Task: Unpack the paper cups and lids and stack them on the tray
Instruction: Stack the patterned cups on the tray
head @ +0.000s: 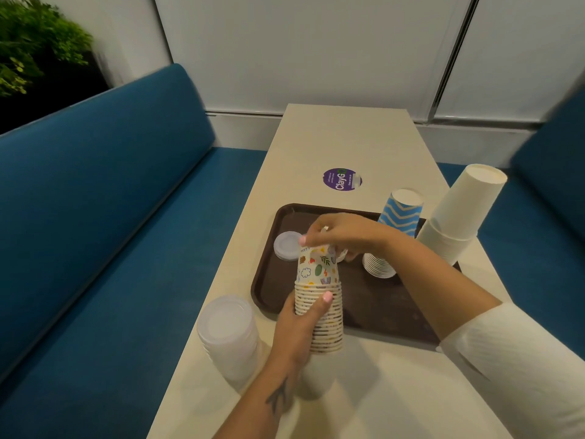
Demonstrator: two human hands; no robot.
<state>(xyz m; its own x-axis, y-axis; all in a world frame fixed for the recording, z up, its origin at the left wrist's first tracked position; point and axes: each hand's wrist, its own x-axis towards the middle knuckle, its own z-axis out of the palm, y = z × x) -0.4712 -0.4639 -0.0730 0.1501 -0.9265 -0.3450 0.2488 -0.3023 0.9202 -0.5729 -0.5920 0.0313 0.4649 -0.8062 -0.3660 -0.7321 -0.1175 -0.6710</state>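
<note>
Head view looks down: her left hand [300,324] wraps its grip round an upside-down stack of patterned cups [319,299] above the brown tray's [373,305] near edge, while the right hand [342,236] pinches the top cup. Small lids [286,245] and blue-striped cups [400,213] sit on the tray; bigger lids [228,331] stand on the table [345,137].

blue bench [104,198], purple sticker [342,179], plant [34,42]

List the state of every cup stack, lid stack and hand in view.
patterned cup stack: upside down, held above the tray
left hand: grips its lower part
right hand: pinches its top
blue cup stack: upside down
white cup stack: upside down, leaning
small lid stack: on tray
large lid stack: on table
</note>
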